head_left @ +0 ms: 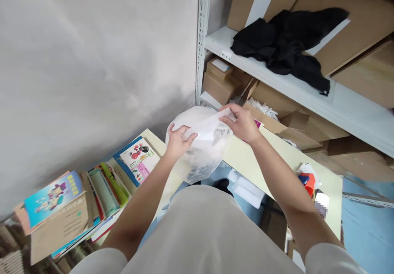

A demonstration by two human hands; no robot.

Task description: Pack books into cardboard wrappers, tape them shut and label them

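from where i stand, a person in a pale shirt (203, 229) has both hands on a thin white plastic bag (203, 165). the bag puffs out between the two hands, just in front of the body, by the corner where the tabletop (243, 155) meets the wall (107, 60), its lower part drooping past the near edge. the left hand (178, 144) has its grip closed on the upper left of the bag, thumb and fingers pinching the film. the right hand (241, 124) does the same at the upper right, thumb against the fingertips, a fold of plastic caught between them.

near the left forearm, a book with fruit on its cover (143, 159) lies over a blue one, and a row of books (107, 186) leans beside it. an orange thing (308, 182) sits by the right forearm. behind, black cloth (286, 40) drapes over a metal shelf (218, 44), with cardboard boxes (220, 87) stacked underneath.
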